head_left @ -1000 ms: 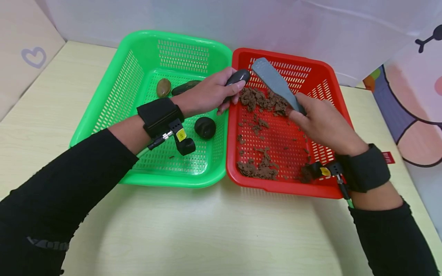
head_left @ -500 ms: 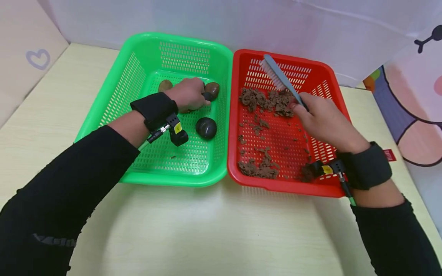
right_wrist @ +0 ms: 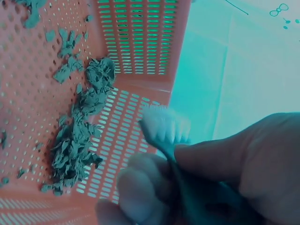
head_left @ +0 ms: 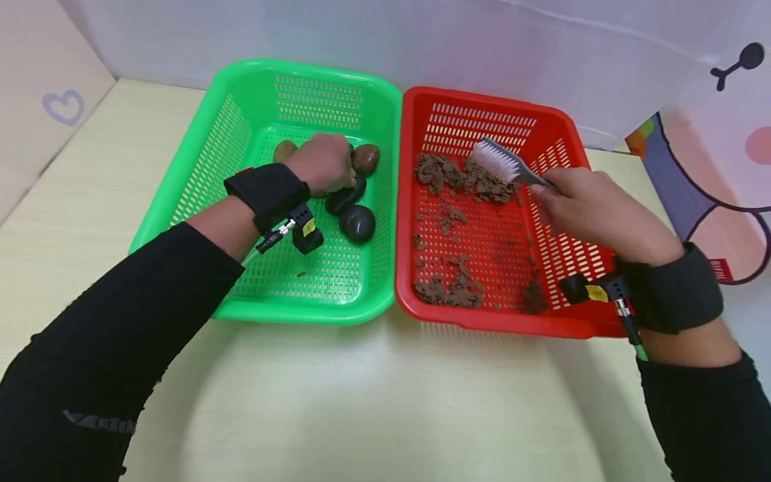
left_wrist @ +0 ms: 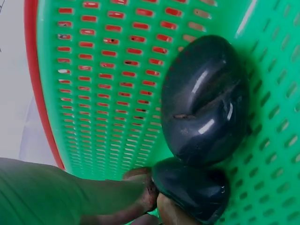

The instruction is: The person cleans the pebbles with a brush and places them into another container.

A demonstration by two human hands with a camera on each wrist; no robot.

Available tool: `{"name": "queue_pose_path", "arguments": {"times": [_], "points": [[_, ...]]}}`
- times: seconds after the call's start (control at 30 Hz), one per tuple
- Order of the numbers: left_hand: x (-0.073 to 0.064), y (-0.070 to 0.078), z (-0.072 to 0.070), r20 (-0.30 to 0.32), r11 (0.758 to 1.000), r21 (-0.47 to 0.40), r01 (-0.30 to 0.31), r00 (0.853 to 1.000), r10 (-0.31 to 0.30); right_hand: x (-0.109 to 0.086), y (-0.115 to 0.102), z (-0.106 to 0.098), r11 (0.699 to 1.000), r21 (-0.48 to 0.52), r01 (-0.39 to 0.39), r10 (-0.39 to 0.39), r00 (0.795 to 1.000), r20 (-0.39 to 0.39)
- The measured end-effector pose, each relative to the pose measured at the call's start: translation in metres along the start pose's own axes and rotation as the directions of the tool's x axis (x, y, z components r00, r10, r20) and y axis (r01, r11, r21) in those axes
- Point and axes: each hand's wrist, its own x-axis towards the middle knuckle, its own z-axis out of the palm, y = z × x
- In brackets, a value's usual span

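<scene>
My left hand (head_left: 320, 163) is down inside the green basket (head_left: 313, 316), low over a cluster of smooth stones. Its knuckles face up and its fingertips are mostly hidden. Right at its fingers lies an elongated black stone (head_left: 346, 196), touching a round, glossy black stone (head_left: 358, 223); the left wrist view shows this grooved black stone (left_wrist: 206, 101) close up. A brown stone (head_left: 365, 160) lies just past the hand, and another brown stone (head_left: 284, 151) is partly covered by it. My right hand (head_left: 593, 207) grips a grey brush (head_left: 502, 162), white bristles upward, over the red basket.
The red basket (head_left: 512, 325) stands against the green one's right side. Brown crumbly flakes (head_left: 458, 177) lie along its back, with more brown flakes (head_left: 448, 292) at the front. A pale wooden table (head_left: 385, 402) is below, and a white wall (head_left: 421, 40) rises behind.
My left hand has carried a black stone from the baskets' shared edge down into the green basket, beside the round one. The right hand has shifted right, turning the brush bristles-up.
</scene>
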Motion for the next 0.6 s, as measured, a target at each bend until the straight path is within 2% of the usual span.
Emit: {"name": "queue_pose_path", "arguments": {"times": [0.13,0.3,0.43,0.53,0.6], "points": [[0.000,0.000,0.000,-0.082,0.998,-0.057,-0.005,0.997,0.000,-0.002,0.005,-0.001,0.998,-0.034,-0.054,0.055,0.997,0.047],[0.001,0.001,0.000,-0.118,0.998,-0.067,-0.021,0.993,0.013,-0.005,0.012,0.002,0.994,-0.068,-0.086,0.091,0.993,0.079],[0.001,0.001,0.000,-0.144,0.994,-0.103,-0.043,0.989,0.028,-0.004,0.014,0.005,0.994,-0.097,-0.056,0.065,0.993,0.094],[0.001,0.002,0.000,-0.170,0.991,-0.119,-0.064,0.984,0.043,0.000,0.017,0.007,0.991,-0.133,0.009,0.006,0.994,0.109],[0.000,0.003,0.001,-0.183,0.989,-0.122,-0.083,0.981,0.060,0.004,0.019,0.008,0.992,-0.123,0.010,0.007,0.991,0.133]]}}
